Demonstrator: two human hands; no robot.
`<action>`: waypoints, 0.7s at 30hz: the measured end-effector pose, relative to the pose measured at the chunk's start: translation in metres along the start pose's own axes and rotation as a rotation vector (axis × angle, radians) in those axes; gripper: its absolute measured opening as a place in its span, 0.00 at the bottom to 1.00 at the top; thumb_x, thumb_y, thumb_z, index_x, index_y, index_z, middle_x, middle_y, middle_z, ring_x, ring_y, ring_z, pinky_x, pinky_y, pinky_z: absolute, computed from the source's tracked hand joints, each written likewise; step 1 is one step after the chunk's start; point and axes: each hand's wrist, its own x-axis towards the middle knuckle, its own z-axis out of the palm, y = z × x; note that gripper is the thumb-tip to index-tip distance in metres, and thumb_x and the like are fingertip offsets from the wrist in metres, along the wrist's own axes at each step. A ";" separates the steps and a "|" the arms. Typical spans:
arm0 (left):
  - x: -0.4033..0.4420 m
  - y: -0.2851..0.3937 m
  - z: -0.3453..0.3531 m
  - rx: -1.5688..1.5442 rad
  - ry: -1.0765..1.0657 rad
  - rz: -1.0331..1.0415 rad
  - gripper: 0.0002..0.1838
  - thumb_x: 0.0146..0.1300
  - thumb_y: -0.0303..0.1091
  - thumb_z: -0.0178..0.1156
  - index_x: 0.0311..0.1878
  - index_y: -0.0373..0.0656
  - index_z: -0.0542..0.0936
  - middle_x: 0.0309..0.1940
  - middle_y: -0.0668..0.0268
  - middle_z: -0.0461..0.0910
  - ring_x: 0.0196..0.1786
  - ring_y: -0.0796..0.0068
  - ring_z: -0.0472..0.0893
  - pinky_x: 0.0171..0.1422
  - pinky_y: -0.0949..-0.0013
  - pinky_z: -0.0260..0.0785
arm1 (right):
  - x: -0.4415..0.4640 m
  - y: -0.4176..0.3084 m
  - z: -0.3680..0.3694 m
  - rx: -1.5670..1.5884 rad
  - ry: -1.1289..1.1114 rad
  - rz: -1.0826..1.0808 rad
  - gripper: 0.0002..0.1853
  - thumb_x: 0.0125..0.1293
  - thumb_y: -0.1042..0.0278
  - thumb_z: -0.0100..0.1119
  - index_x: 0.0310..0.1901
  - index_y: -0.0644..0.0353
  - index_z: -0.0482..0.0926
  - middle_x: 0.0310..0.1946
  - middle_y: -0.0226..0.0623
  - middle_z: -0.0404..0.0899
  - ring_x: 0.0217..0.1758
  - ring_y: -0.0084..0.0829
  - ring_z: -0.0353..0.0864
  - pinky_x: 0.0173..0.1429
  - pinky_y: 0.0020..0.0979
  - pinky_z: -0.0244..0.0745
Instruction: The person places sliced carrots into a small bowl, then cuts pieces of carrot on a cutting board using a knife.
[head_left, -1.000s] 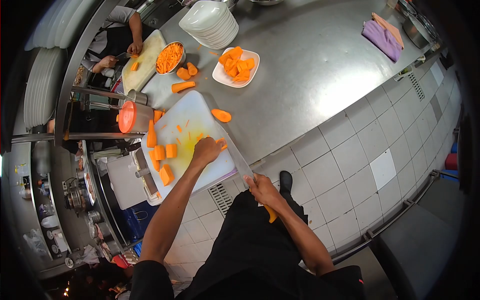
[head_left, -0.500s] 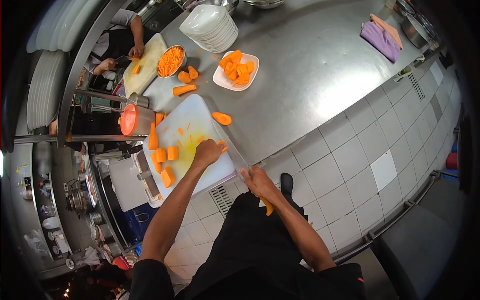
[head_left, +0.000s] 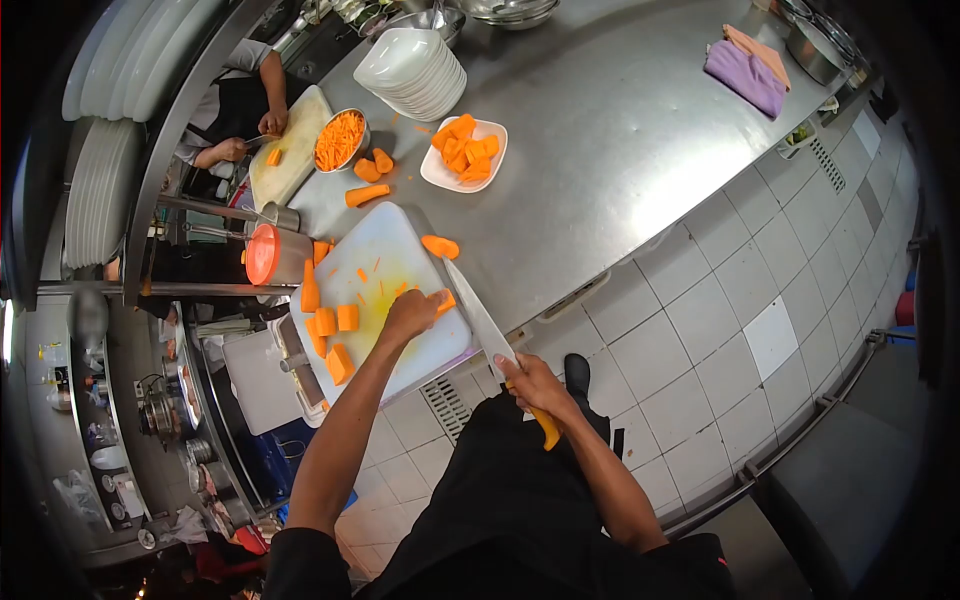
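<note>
My left hand (head_left: 411,314) is closed on a carrot piece (head_left: 445,302) near the right edge of the white cutting board (head_left: 405,360). In my right hand (head_left: 532,383) is a large knife (head_left: 476,309) with a yellow handle, its blade pointing up and left beside the held piece. Carrot blocks (head_left: 341,364) and a longer carrot (head_left: 310,287) lie along the board's left side. Thin carrot strips and a yellow stain are in the middle of the board. A peeled carrot (head_left: 440,246) rests on the steel table just past the board's upper right edge.
Beyond the board are a white dish (head_left: 498,150) of carrot chunks, stacked white bowls (head_left: 425,85), a metal bowl (head_left: 341,140) of carrot strips and an orange-lidded container (head_left: 277,255). A co-worker's hands (head_left: 272,122) cut on another board (head_left: 270,187). Cloths (head_left: 746,77) lie far right.
The knife blade has swung from edge-on to showing its flat side, slightly away from the held piece. The carrot piece in my left hand now shows more of its side. The view has shifted slightly.
</note>
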 end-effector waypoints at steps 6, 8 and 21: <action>0.000 -0.004 -0.001 -0.054 -0.021 0.002 0.39 0.70 0.61 0.50 0.21 0.29 0.78 0.18 0.51 0.78 0.29 0.51 0.82 0.46 0.52 0.72 | 0.004 0.007 0.008 0.012 -0.011 0.051 0.27 0.76 0.41 0.51 0.40 0.63 0.71 0.22 0.28 0.67 0.17 0.17 0.63 0.21 0.24 0.63; -0.002 -0.003 -0.002 -0.100 -0.021 -0.042 0.35 0.66 0.62 0.55 0.18 0.37 0.74 0.16 0.59 0.75 0.23 0.66 0.76 0.40 0.60 0.69 | 0.004 0.007 0.011 -0.004 0.011 0.038 0.27 0.76 0.41 0.51 0.39 0.63 0.72 0.21 0.27 0.67 0.16 0.17 0.63 0.20 0.25 0.63; 0.001 -0.005 0.000 -0.083 -0.019 -0.054 0.34 0.67 0.62 0.55 0.19 0.37 0.74 0.17 0.60 0.75 0.24 0.67 0.75 0.40 0.63 0.68 | -0.006 0.006 0.013 -0.030 0.031 0.049 0.27 0.76 0.39 0.50 0.39 0.63 0.72 0.21 0.27 0.67 0.17 0.18 0.66 0.21 0.24 0.65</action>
